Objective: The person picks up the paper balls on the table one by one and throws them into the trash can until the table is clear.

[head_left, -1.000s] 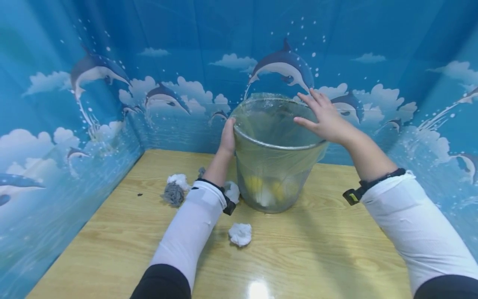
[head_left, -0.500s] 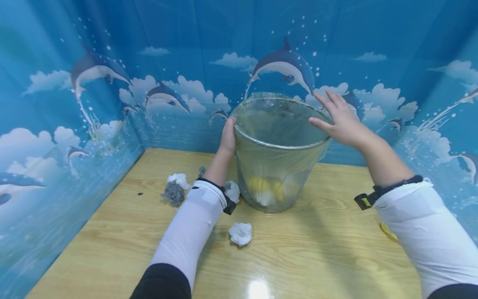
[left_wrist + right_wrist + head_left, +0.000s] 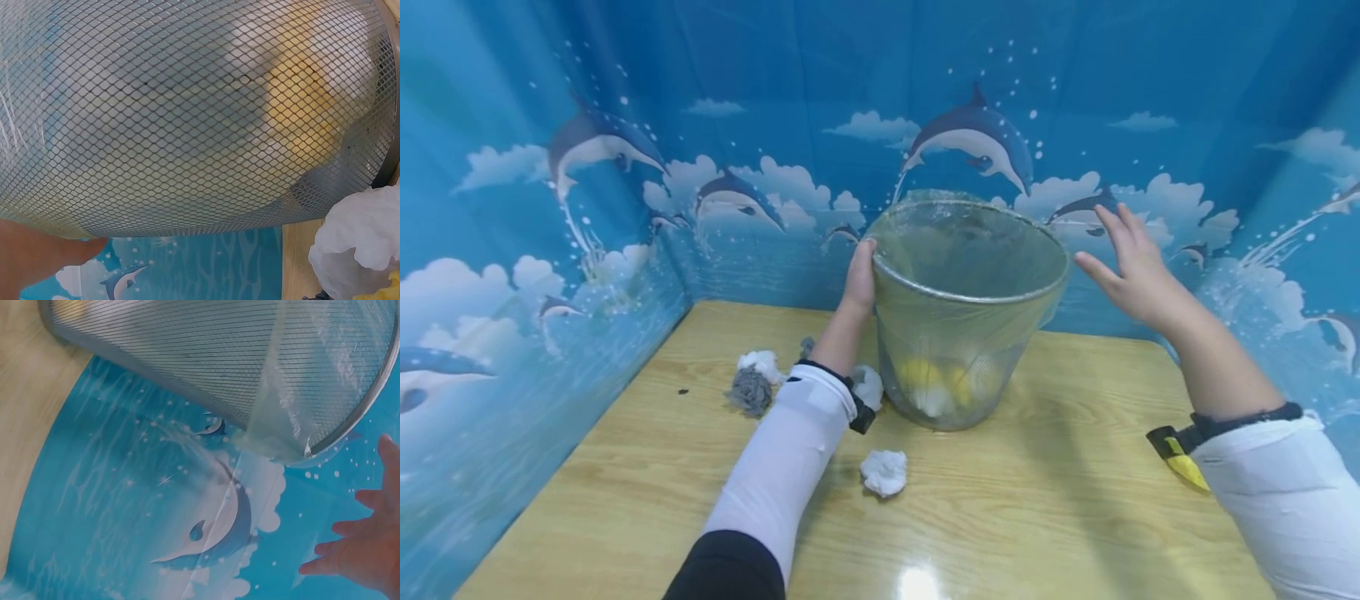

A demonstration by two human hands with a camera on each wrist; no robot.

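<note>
The left hand (image 3: 857,279) kept gripping the rim of the lined mesh wastebasket (image 3: 958,350) standing on the wooden table (image 3: 1060,500), while the right hand (image 3: 1138,271), fingers spread and empty, had drawn away to its right.

We see a blue backdrop (image 3: 820,75) closing in the scene on 3 sides, printed with leaping dolphins, white clouds and splashes of water. The largest dolphin (image 3: 973,142) sits at upper centre of the frame, another (image 3: 598,146) at upper left. Below, a light wooden table (image 3: 1037,508) with visible grain fills the lower half. A bright glare spot (image 3: 917,581) lies at bottom centre.
</note>
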